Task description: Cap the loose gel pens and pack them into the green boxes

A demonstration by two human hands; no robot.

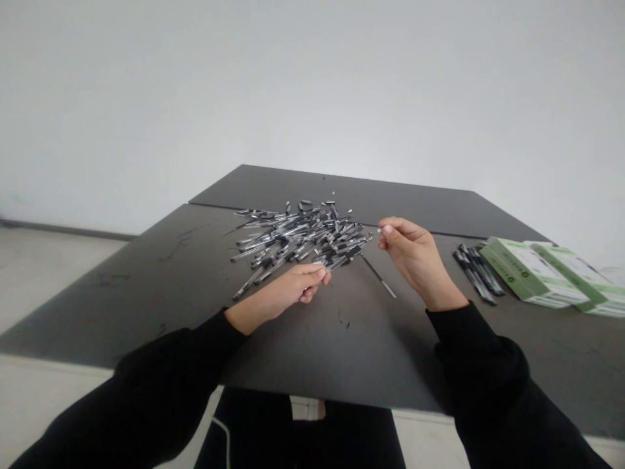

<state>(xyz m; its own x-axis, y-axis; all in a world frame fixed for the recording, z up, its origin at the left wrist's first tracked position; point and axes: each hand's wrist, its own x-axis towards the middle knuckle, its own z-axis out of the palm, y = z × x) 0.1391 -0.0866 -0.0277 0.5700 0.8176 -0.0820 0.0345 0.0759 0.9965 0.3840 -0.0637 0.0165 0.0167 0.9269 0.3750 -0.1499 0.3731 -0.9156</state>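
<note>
A heap of several black-and-clear pens and loose pen parts [297, 238] lies in the middle of the dark table [146, 273]. My left hand [293, 290] rests at the heap's near edge with its fingers curled shut around a pen part. My right hand [415, 257] is raised just right of the heap, thumb and forefinger pinched on a small pale piece at the tip. A thin pen refill [378, 277] lies on the table between my hands.
A small row of assembled black pens [476, 273] lies at the right. Beside it are two green-and-white boxes [532, 270]. A white wall stands behind the table; the floor shows at the left.
</note>
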